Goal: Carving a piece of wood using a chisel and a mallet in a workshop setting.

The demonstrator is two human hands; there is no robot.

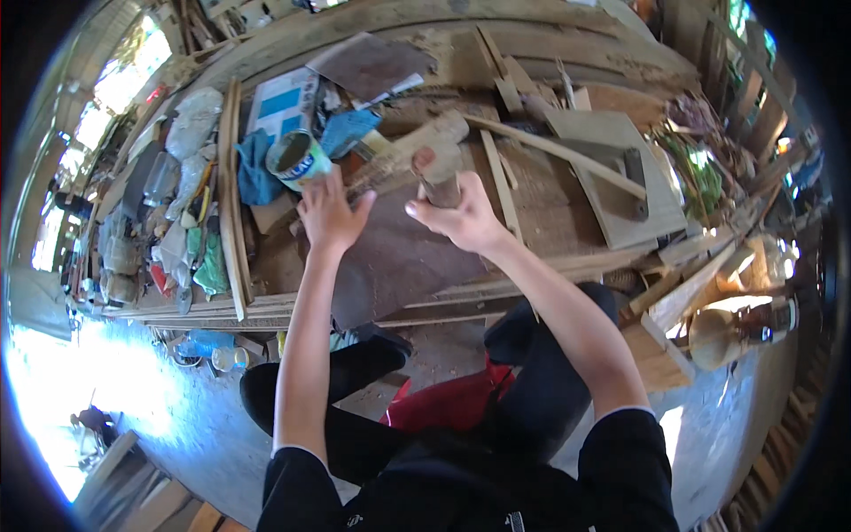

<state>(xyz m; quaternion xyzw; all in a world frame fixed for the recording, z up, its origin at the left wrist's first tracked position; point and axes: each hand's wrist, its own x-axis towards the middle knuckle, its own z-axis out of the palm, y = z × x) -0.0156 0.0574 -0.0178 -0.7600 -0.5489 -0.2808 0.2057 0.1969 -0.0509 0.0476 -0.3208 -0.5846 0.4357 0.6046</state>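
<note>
My right hand (465, 220) is closed around a short, thick wooden piece (441, 188) with a rounded, reddish-brown end pointing away from me. My left hand (332, 213) is open, its fingers spread. Its fingertips are at the lower edge of a tin can (300, 161) with a green and white label; I cannot tell whether they touch it. Between and beyond my hands, a long, pale wooden piece (399, 158) lies slanting across the bench. A dark brown sheet (390, 262) lies below my hands and hangs over the bench's front edge.
Blue cloths (255, 170) lie beside the can. A thin wooden strip (558, 158) crosses a grey-brown board (620, 191) on the right. Plastic bags and bottles crowd the left, beyond a long wooden slat (232, 204). Red fabric (448, 399) is between my legs.
</note>
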